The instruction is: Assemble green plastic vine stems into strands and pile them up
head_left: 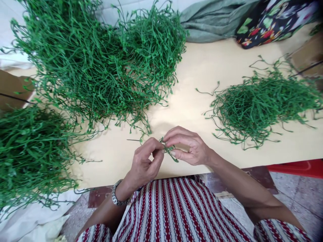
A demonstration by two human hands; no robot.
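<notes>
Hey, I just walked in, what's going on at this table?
A person in a striped top is working at a pale table with both bare hands. The left hand pinches a small green piece, and the fingers of the right hand are on it too. A large heap of thin green stems lies beyond them toward the left, another heap sits at the left edge, and a smaller pile is on the right.

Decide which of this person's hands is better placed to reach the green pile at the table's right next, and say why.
Probably the right hand: it is nearer that green pile, with its forearm also on that side. The left hand is farther off and pinches a green piece.
</notes>
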